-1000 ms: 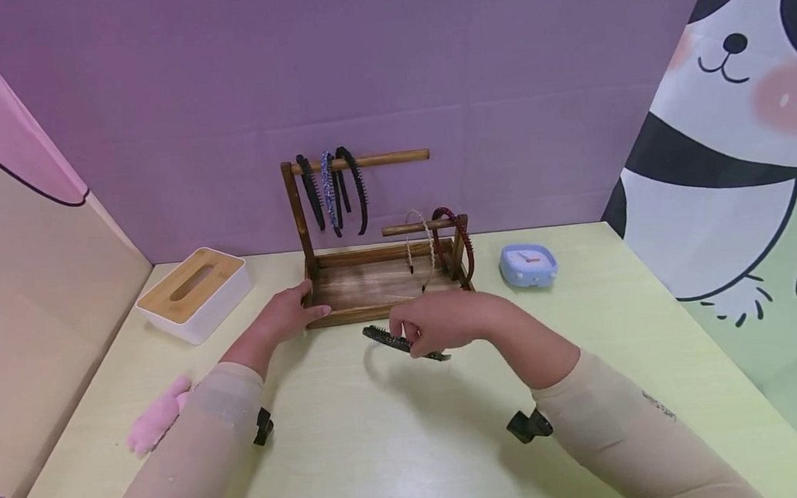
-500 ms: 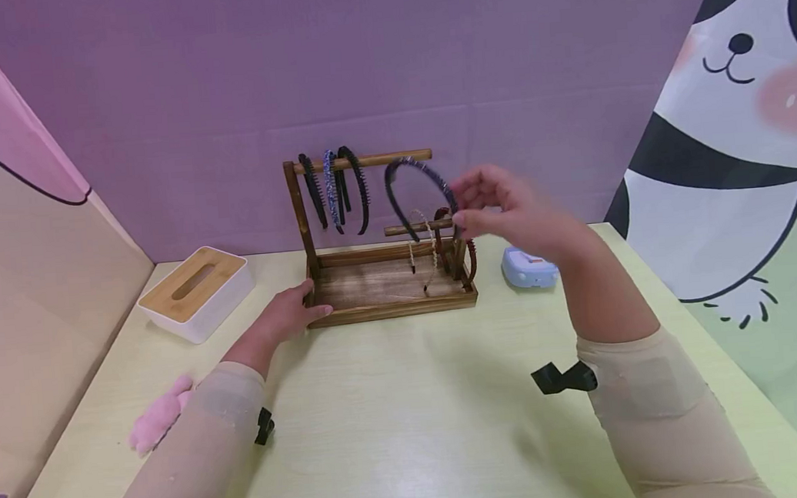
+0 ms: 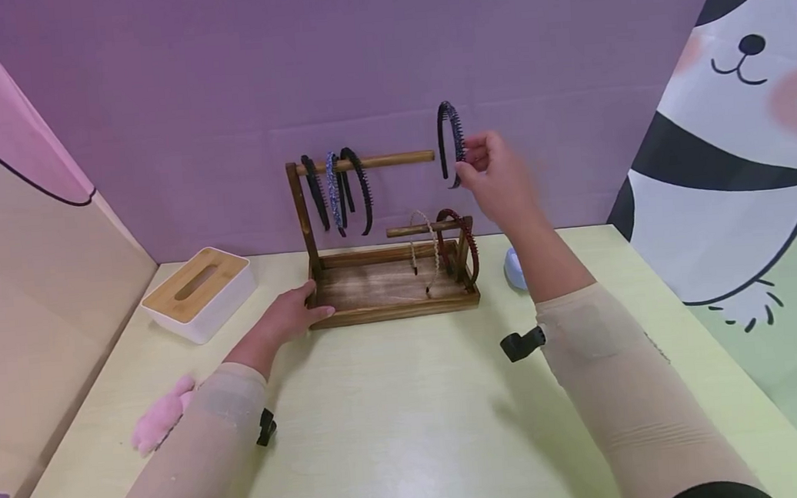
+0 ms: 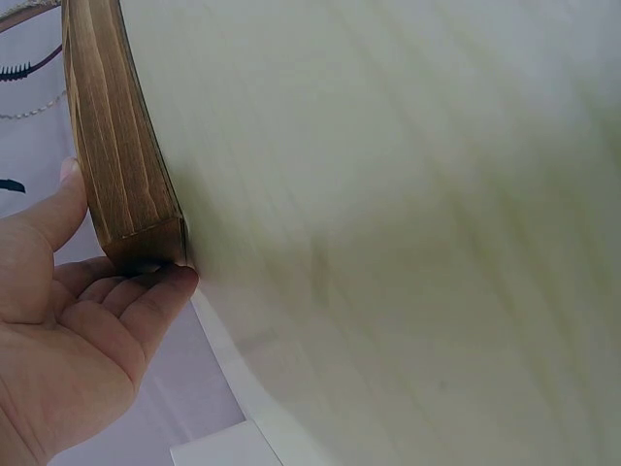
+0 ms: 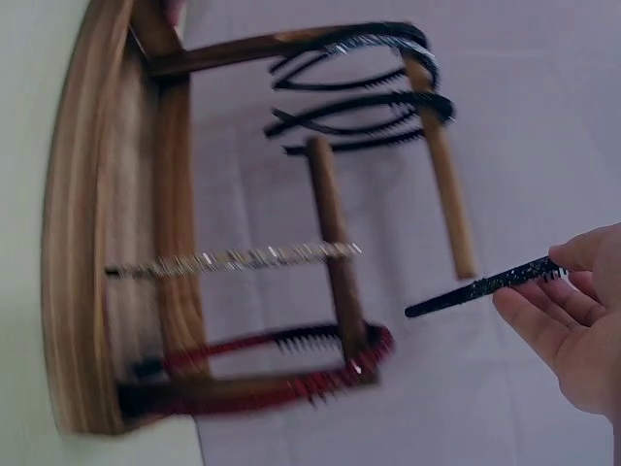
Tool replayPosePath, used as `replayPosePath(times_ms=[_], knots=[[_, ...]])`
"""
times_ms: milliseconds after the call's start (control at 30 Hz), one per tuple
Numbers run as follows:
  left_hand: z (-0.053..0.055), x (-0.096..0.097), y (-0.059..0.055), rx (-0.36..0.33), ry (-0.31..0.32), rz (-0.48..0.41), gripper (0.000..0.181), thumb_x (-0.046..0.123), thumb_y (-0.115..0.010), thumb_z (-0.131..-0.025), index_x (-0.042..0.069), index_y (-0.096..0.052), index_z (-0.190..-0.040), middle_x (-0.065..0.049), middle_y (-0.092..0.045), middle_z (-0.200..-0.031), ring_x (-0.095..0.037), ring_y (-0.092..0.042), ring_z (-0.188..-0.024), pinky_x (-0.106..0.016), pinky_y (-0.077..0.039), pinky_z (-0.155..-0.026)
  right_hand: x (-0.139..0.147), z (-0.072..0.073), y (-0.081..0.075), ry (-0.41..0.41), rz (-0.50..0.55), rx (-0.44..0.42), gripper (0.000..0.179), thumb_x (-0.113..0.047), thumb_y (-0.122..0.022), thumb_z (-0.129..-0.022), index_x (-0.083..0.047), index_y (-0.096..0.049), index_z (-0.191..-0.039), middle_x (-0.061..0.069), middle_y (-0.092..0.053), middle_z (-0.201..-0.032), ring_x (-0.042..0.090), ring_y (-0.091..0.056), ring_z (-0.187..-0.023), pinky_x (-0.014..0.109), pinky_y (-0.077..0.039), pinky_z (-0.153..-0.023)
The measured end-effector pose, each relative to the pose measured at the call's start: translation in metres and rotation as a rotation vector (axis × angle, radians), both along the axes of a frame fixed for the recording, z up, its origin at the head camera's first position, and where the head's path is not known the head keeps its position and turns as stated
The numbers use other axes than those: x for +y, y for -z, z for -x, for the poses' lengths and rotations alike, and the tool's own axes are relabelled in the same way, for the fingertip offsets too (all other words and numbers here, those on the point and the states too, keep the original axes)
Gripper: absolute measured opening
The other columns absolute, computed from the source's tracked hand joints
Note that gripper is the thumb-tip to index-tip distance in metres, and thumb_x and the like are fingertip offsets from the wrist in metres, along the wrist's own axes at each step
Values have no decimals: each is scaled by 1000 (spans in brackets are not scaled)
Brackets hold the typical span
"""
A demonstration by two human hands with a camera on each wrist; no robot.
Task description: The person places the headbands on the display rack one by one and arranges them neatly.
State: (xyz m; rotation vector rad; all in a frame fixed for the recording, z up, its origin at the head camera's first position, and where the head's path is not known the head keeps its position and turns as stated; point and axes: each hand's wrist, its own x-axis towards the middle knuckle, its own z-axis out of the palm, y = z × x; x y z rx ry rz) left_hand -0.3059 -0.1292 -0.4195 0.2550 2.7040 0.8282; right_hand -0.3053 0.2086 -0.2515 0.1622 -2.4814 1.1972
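A dark toothed headband (image 3: 457, 133) with sparkly bits is pinched between thumb and fingers of my right hand (image 3: 505, 180). It hangs upright just beyond the free end of the upper bar (image 3: 399, 159) of a wooden headband rack (image 3: 396, 311). In the right wrist view the headband (image 5: 485, 287) slants close by that bar's tip. My left hand (image 3: 292, 314) holds the rack's front left corner; the left wrist view has the thumb on one side of the wood (image 4: 116, 136) and the fingers curled at its end. Several black and blue headbands (image 3: 334, 192) hang on the upper bar's left part.
On the lower bar (image 3: 404, 231) hang a thin pale headband (image 3: 435, 250) and a dark red one (image 3: 471, 248). A white tissue box (image 3: 200, 294) with a wooden lid stands left, a pink plush toy (image 3: 163, 416) nearer. A blue clock (image 3: 514, 270) is partly hidden behind the right arm.
My right hand has lifted the headband from low over the table in front of the rack, up and rightward to the upper bar's end, turning it upright. The left hand stays put.
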Motion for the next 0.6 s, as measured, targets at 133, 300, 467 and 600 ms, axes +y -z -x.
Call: replayPosePath(times_ms=[133,300,467,600], knots=[[-1,0,0,3,0,1,83,44,-58,-97,7,-15,-158,-19,-22,-161,-38,-22,-148,-51,-24,-119,-24,13,10,-81,33,-46,37,-21,-59,-99,-8,-48,-132,9,-56,-112,20,-60,-97,32,-56,-85],[0,-1,1,3,-3,-11,83,44,-58,-97,8,-15,-158,-19,-23,-161,-37,-23,-148,-51,-25,-119,-49,24,25,-146,48,-91,36,-19,-61,-98,-8,-50,-130,8,-57,-108,20,-61,-95,32,-57,-80],[0,1,1,-6,-9,-15,84,45,-58,-97,8,-15,-158,-19,-23,-161,-38,-23,-148,-51,-25,-119,-56,31,38,-150,52,-152,36,-19,-63,-97,-8,-51,-129,8,-58,-106,22,-62,-88,33,-58,-78],[-2,2,0,-14,-17,-16,84,44,-59,-97,8,-15,-158,-19,-22,-161,-37,-22,-148,-51,-24,-120,-55,31,41,-145,27,-170,40,-22,-62,-98,-8,-49,-133,10,-60,-113,25,-63,-97,38,-56,-85]])
